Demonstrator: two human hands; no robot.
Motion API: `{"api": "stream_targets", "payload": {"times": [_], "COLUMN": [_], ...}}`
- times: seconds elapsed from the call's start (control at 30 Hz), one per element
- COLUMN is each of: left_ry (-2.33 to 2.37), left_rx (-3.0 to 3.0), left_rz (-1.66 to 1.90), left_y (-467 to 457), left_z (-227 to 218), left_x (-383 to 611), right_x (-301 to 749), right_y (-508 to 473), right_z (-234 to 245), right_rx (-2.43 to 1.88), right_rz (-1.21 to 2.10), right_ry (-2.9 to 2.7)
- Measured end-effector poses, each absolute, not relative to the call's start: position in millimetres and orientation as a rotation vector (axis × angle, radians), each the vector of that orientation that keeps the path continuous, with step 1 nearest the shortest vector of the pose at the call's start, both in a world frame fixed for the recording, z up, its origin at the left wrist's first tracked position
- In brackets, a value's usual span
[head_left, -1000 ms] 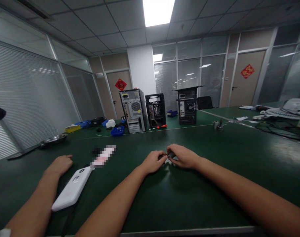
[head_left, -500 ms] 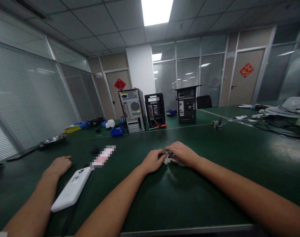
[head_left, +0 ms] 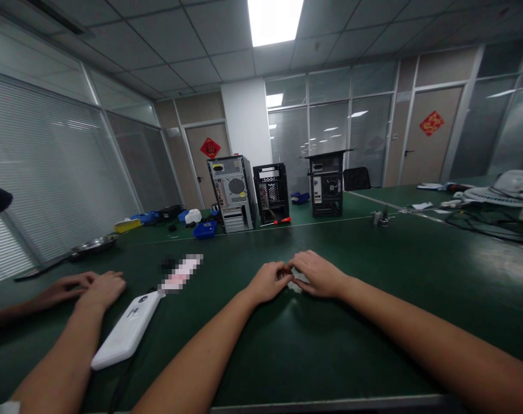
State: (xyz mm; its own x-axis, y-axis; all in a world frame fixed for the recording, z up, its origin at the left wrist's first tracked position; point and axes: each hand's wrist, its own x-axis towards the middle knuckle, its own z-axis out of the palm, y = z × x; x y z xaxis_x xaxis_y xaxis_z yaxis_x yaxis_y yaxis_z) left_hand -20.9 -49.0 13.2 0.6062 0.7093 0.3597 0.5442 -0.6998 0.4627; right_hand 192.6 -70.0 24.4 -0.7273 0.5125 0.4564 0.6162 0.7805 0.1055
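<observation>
My left hand (head_left: 268, 282) and my right hand (head_left: 317, 273) meet fingertip to fingertip on the green table (head_left: 330, 345), a little beyond its middle. Both have their fingers curled in a pinch round a small pale thing (head_left: 296, 283) that lies between them on the table. Most of it is hidden under my fingers, so I cannot make out what it is. Both forearms rest low over the table.
Another person's forearm and hand (head_left: 101, 289) lie at the left beside a white flat device (head_left: 126, 332), and a second hand (head_left: 61, 290) reaches in from the left edge. Three computer cases (head_left: 233, 192) stand at the back with blue bins (head_left: 204, 230). Cables and equipment (head_left: 498, 198) sit far right.
A second hand has come in from the left edge next to the other person's hand. My own hands have stayed together, shifting only slightly round the small thing.
</observation>
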Motion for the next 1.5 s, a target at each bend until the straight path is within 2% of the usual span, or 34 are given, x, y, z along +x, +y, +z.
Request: {"api": "stream_targets", "payload": {"times": [0.37, 0.5, 0.73, 0.87, 1.03, 1.5], "left_ry": [1.031, 1.033, 1.020, 1.043, 1.036, 1.022], "left_rx": [2.550, 2.546, 2.545, 2.537, 2.541, 2.572], "left_rz": [0.695, 0.691, 0.687, 0.679, 0.682, 0.673], "left_y": [-51, -51, -48, -48, -46, -45], "left_z": [16, 15, 10, 8, 8, 8], "left_x": [-20, -21, -23, -24, -24, -24], "right_x": [201, 246, 385, 446, 472, 471], "right_y": [-54, -27, 14, 27, 38, 8], "right_z": [19, 20, -5, -26, -40, -8], "right_rx": [-1.034, -1.367, -1.959, -1.967, -1.989, -2.093], "right_rz": [-0.460, -0.417, -0.091, 0.020, 0.018, -0.022], "right_ry": [-2.516, -2.355, -1.890, -1.692, -1.486, -1.390]}}
